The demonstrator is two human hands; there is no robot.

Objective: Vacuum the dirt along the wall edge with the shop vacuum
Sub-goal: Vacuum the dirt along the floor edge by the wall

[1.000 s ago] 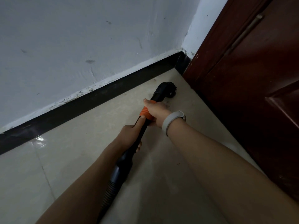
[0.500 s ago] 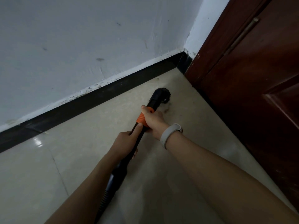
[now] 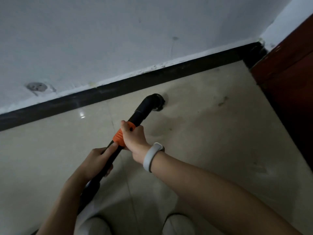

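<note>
Both hands grip the wand (image 3: pixel 118 154) for control: right hand (image 3: pixel 133 139) on the orange collar (image 3: pixel 120 136), left hand (image 3: pixel 94 161) behind. The nozzle (image 3: pixel 156 102) sits on the floor (image 3: pixel 194 150) near the baseboard (image 3: pixel 118 89), probably to reach edge dirt.

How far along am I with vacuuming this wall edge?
Done: cannot tell. In hand: both hands, left hand and right hand, hold the vacuum wand, nozzle on the floor beside the black baseboard. Left: dark specks near the door.

Right hand (image 3: pixel 133 139) grips collar (image 3: pixel 122 135) on wand (image 3: pixel 133 118); left hand (image 3: pixel 95 162) grips wand just behind. Nozzle (image 3: pixel 156 102) ahead of grip, on floor (image 3: pixel 203 133), near baseboard (image 3: pixel 118 89). Door (image 3: pixel 291 82) right. Shoes (image 3: pixel 177 224) behind.
</note>
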